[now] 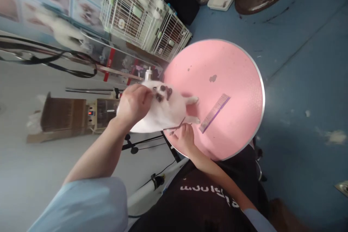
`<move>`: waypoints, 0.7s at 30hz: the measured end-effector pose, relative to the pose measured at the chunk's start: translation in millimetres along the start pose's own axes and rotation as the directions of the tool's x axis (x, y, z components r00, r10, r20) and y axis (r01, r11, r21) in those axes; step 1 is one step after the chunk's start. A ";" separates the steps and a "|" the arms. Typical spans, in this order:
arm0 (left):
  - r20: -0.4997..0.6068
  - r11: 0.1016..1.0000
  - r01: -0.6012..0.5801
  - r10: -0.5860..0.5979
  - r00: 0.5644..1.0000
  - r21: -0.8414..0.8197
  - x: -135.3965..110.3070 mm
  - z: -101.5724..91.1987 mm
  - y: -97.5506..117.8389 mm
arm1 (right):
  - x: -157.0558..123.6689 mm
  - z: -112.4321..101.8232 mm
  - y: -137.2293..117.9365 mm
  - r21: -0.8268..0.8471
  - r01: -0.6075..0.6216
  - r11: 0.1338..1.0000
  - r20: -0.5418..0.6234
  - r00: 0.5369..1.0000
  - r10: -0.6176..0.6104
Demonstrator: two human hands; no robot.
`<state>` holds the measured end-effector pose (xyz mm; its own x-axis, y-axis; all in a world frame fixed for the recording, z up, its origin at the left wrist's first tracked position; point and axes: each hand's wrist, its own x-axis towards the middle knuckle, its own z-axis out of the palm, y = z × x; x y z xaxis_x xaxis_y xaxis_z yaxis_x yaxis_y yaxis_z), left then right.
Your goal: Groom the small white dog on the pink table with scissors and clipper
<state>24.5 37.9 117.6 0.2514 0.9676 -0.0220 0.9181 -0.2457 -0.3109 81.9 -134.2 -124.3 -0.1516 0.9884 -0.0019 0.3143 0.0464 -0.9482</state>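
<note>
Status: looks mid-job, judging by what's out. The white dog (171,110) is in place at the left edge of the round pink surface (239,65), head up, front legs pointing right across it. Scissors (178,127) are out and in hand, so the scissor work doesn't read as finished. Comb (214,114) is out too but in neither hand: it lies flat and slanted on the surface, just right of the front paws, purple spine toward the near right. How much of the coat is done vs. left: can't tell, fur is overexposed and no cut line shows. No obvious clippings pile either; the grey patch (212,78) farther back could be fluff or wear, unclear.

Grip, left hand (136,102): fingers curled in tight against the left side of the dog's head, near the eye. Contact looks likely; whether it pinches fur or just rests there, can't tell, fingertips are mostly hidden.

Grip, right hand (185,137): fingers closed around the scissors, low on the near side of the dog, by the near front leg. Blade gap too small to call; blade contact with fur also unclear.

White bottle (148,74) stands behind the dog, untouched by either hand.
</note>
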 end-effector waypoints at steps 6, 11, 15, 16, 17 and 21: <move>-0.025 0.998 -0.058 0.058 0.998 0.002 5.7 2.8 -1.0 | -0.6 17.4 1.3 0.013 0.017 1.000 -0.087 0.996 -0.016; -0.033 0.997 -0.081 0.081 0.996 0.001 6.3 3.6 -0.8 | 2.9 16.2 -0.3 0.100 -0.092 0.991 0.017 0.996 0.091; -0.026 0.997 -0.081 0.081 0.996 0.001 4.0 1.9 0.2 | 2.4 8.2 -0.8 0.160 -0.080 0.984 0.074 0.995 0.069; -0.025 0.997 -0.078 0.078 0.997 0.001 3.3 1.5 0.4 | 2.3 5.6 -0.4 0.165 -0.079 0.983 0.083 0.994 0.066; -0.024 0.997 -0.075 0.075 0.997 0.001 2.7 1.2 0.4 | 2.2 3.0 0.1 0.166 -0.094 0.982 0.103 0.992 0.078; -0.017 0.997 -0.072 0.072 0.997 -0.005 0.3 1.4 -0.1 | 2.1 -5.8 3.0 0.181 -0.125 0.975 0.202 0.976 0.088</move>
<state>24.1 38.3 116.2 0.3221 0.9463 -0.0286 0.8992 -0.3153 -0.3034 87.9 -131.2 -125.3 -0.3093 0.9392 -0.1490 0.1559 -0.1045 -0.9822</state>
